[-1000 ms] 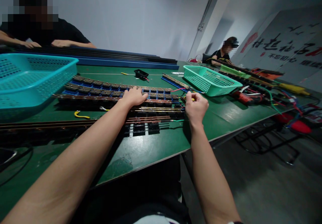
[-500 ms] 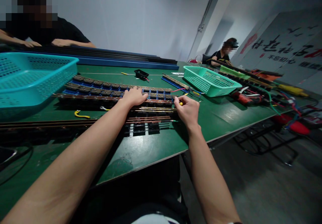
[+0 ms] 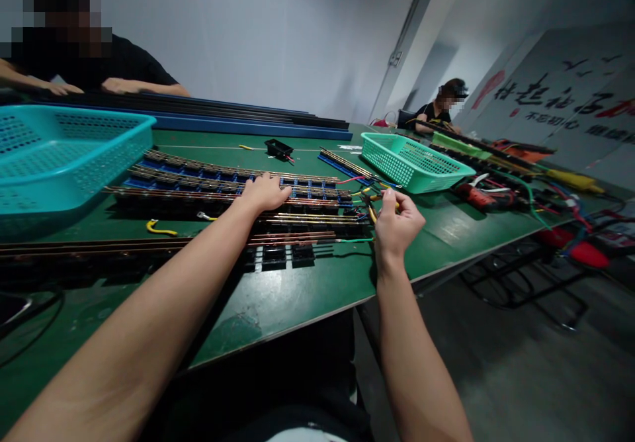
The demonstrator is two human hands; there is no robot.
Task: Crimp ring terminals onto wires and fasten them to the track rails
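Observation:
My left hand (image 3: 265,192) lies with its fingers spread on a row of copper-coloured rods in blue and black holders (image 3: 307,190). Just past the right ends of those rods, my right hand (image 3: 401,223) is closed around yellow-handled pliers (image 3: 372,212). Their dark jaws point left, toward the thin wires coming off the rod ends. A green wire (image 3: 357,240) runs out from the nearer rods, below the pliers. Whether the jaws grip a wire is too small to tell.
A blue basket (image 3: 106,157) stands at left, a green basket (image 3: 414,164) at back right. A short rod piece (image 3: 344,166) and a small black tray (image 3: 279,149) lie behind. Yellow cable (image 3: 161,229) lies nearer. Red-handled tools (image 3: 483,194) lie right. Two other people sit beyond.
My right hand has moved right, away from the rod ends, and turned; the pliers and the wires there now show. My left hand has stayed in place.

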